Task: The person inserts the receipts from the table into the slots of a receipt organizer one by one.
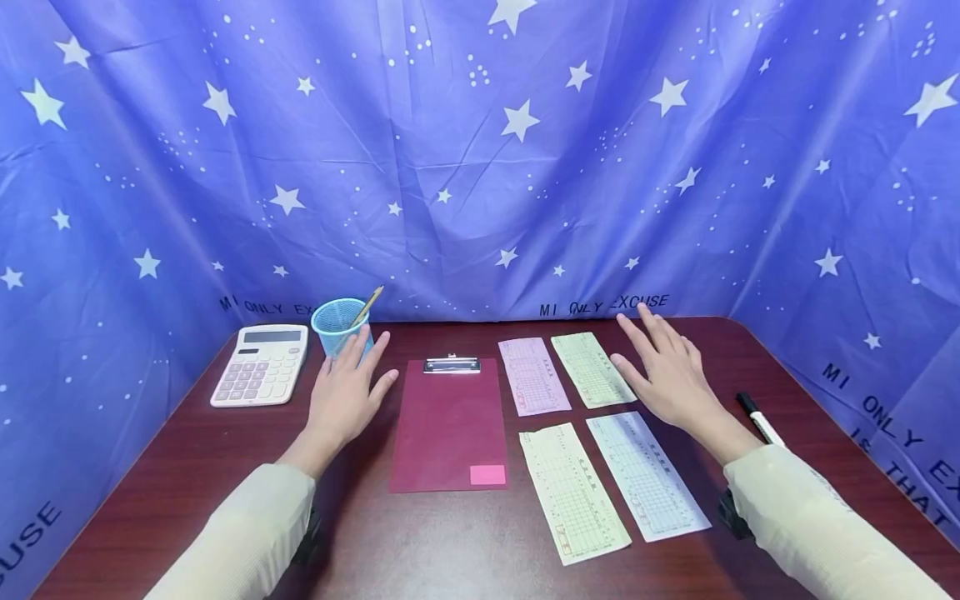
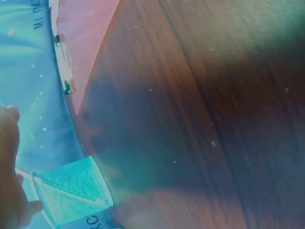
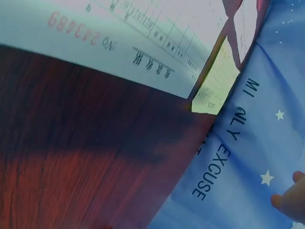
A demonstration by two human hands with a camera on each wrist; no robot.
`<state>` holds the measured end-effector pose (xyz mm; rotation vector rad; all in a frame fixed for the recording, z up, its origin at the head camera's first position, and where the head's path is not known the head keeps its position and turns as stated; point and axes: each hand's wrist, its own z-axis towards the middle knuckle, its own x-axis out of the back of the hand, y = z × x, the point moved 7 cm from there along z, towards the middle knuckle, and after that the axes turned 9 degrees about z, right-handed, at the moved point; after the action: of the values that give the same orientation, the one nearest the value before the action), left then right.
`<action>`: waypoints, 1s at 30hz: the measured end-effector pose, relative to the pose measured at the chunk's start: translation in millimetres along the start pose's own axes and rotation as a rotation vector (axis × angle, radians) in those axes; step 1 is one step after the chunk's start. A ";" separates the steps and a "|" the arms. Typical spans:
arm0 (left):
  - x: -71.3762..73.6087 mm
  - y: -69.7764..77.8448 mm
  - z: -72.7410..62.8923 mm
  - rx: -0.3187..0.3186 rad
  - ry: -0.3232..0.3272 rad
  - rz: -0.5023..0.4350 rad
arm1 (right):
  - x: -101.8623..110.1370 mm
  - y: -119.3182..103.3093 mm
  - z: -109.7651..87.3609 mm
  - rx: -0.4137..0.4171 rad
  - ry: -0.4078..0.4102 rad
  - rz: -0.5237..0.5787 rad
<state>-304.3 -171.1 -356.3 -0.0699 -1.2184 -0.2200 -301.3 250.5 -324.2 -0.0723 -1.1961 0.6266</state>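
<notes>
My left hand (image 1: 347,395) is spread with straight fingers, holding nothing, and overlaps the blue mesh pen cup (image 1: 327,323) in the head view. A pencil (image 1: 369,303) leans in that cup. Between the hands lies a dark red clipboard (image 1: 450,425) with a metal clip at its far end and a pink label near its lower corner. My right hand (image 1: 667,377), also spread and holding nothing, is nearest the green form (image 1: 591,367). Beside that are a pink form (image 1: 532,375), a pale yellow form (image 1: 573,492) and a white form (image 1: 647,473), all printed with grids.
A white calculator (image 1: 260,367) lies at the far left of the dark wooden table (image 1: 420,542). By the right forearm is a black-capped marker (image 1: 759,419), partly covered by the sleeve. A blue curtain (image 1: 465,167) with stars hangs behind and along both sides.
</notes>
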 end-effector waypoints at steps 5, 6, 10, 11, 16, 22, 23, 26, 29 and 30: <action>2.5 5.3 5.9 -0.028 0.065 -0.004 | 3.2 -10.6 2.2 0.034 0.046 0.047; 2.9 6.2 7.1 -0.031 0.074 -0.006 | 3.0 -12.7 2.5 0.036 0.047 0.054; 4.3 10.4 12.2 -0.032 0.092 -0.034 | -0.2 -19.4 3.2 0.051 0.042 0.091; 4.4 11.6 13.7 -0.028 0.093 -0.047 | -0.7 -21.5 3.0 0.056 0.043 0.105; 1.7 17.3 22.0 0.013 0.052 -0.138 | -5.0 -32.2 -0.2 0.072 0.042 0.176; -2.9 24.6 30.4 0.039 0.001 -0.216 | -13.6 -35.5 -6.4 0.008 0.022 0.255; -3.9 25.5 31.8 0.039 -0.004 -0.225 | -14.9 -35.3 -8.1 -0.013 0.017 0.271; -7.8 26.5 36.0 0.042 -0.022 -0.244 | -18.4 -34.8 -15.1 -0.081 0.006 0.316; -14.2 25.0 40.6 0.055 -0.048 -0.272 | -22.5 -34.3 -24.2 -0.151 -0.010 0.371; -16.5 24.2 42.1 0.057 -0.053 -0.278 | -23.8 -34.2 -27.4 -0.172 -0.016 0.389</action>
<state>-343.5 -138.1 -355.6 0.1452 -1.2854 -0.4269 -268.1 217.8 -342.1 -0.4545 -1.2600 0.8621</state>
